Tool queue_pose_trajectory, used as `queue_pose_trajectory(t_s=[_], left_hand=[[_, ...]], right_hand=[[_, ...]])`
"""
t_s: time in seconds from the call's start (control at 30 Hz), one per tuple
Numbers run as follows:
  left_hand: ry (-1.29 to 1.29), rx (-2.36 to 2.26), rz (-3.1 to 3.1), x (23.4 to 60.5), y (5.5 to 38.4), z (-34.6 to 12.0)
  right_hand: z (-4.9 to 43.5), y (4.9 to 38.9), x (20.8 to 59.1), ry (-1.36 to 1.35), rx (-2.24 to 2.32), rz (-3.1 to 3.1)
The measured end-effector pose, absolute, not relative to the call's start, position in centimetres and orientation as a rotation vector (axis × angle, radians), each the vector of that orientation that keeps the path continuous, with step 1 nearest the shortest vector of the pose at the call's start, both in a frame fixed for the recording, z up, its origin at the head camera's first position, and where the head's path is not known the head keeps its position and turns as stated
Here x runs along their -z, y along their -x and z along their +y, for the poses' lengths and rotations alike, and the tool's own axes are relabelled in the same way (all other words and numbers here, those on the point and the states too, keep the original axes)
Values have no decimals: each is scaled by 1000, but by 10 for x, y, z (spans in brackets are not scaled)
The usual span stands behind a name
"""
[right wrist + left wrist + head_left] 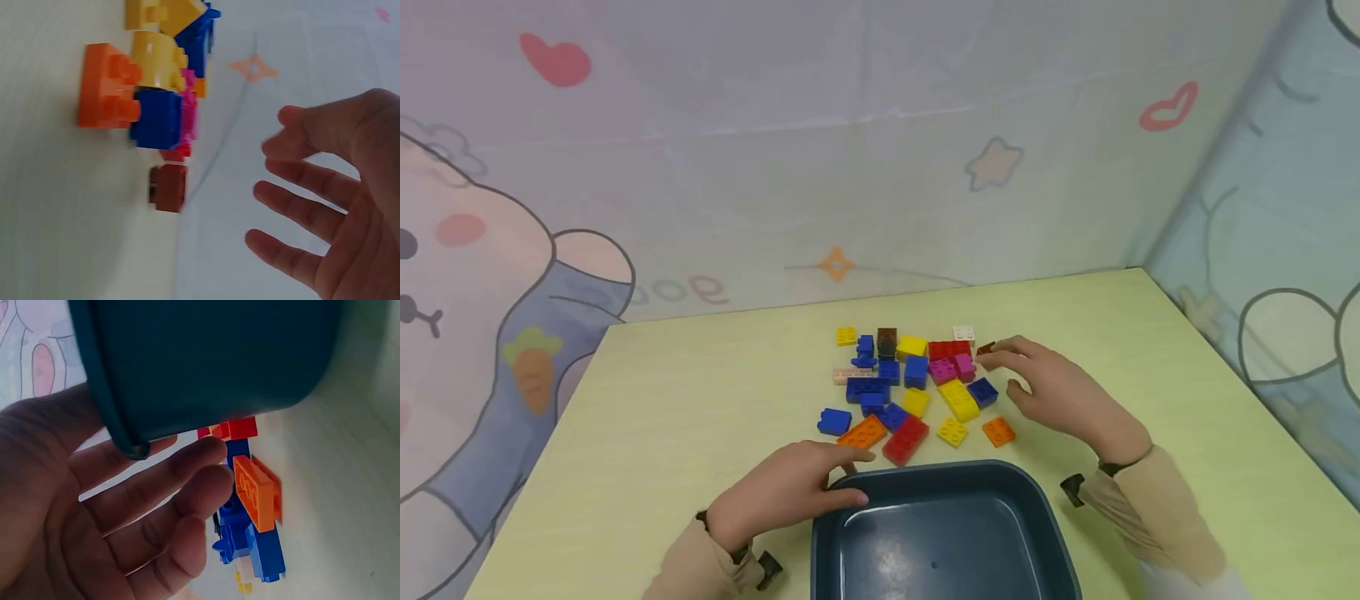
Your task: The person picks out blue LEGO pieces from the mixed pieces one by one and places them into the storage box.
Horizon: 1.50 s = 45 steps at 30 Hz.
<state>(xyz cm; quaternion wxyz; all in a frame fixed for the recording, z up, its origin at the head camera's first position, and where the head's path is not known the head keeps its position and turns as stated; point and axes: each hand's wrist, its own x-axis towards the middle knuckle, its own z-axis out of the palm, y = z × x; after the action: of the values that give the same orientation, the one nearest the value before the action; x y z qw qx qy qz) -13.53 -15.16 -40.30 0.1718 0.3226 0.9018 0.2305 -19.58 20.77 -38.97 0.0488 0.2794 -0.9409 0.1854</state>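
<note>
My left hand (790, 487) is at the far left corner of a dark blue-green plastic tub (932, 575), thumb over the rim and fingers outside the far wall. In the left wrist view its fingers (187, 494) are loosely bent near an orange brick (256, 494). My right hand (1063, 392) hovers at the right side of a loose group of toy building bricks, holding nothing. Its fingertips come close to a small brown brick (986, 349); in the right wrist view, space shows between that hand (356, 187) and the brown brick (170, 187).
Nearest the tub lie a red brick (906, 440) and an orange brick (862, 432). Yellow (958, 400), blue (916, 371) and pink bricks (942, 371) are bunched behind them. A white brick (964, 333) sits at the back. A printed cloth (880, 167) hangs behind the table (662, 417).
</note>
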Motion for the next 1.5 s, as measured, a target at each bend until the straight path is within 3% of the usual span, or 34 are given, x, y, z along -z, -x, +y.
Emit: queue_pose_trajectory(t_s=[0.37,0.57,1.07,1.5], left_hand=[[-994,-634,2555,413,136,-145],[-986,-639,2563,413,134,-144],[-953,-653,2533,416,135,-142],[-973,-663,2521,413,135,-139]], right_hand=[[199,210,433,-839,-645,-3096],[199,214,439,-897,-670,-3034],[203,215,435,-828,-681,-3054],[232,204,391,-740,-668,-2784]])
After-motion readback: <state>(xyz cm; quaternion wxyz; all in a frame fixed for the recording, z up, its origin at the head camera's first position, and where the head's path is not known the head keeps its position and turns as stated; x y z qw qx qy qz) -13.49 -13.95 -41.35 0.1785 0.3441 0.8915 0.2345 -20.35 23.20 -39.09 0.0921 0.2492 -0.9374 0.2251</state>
